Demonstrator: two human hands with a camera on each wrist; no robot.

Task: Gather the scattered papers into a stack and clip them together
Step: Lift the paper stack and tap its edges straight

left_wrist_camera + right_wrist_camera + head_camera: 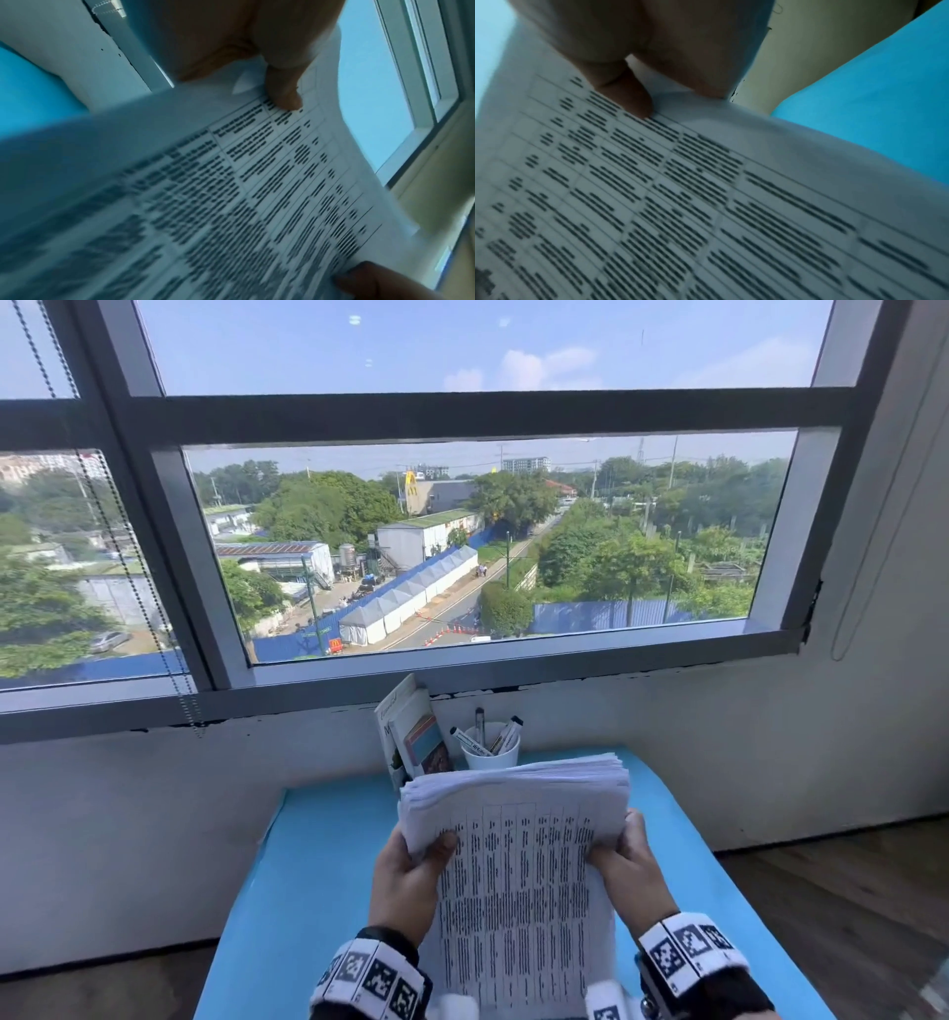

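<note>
A thick stack of white papers, its top sheet printed with a table of black text, stands nearly upright over the blue table. My left hand grips its left edge, the thumb lying on the front sheet. My right hand grips the right edge in the same way. In the left wrist view the thumb presses on the printed sheet. The right wrist view shows my thumb on the papers too. The upper edges of the sheets are uneven. No clip is in view.
A white cup with markers and some leaning booklets stand at the table's far edge, just behind the stack. A wall and a large window rise beyond. Wooden floor lies to the right.
</note>
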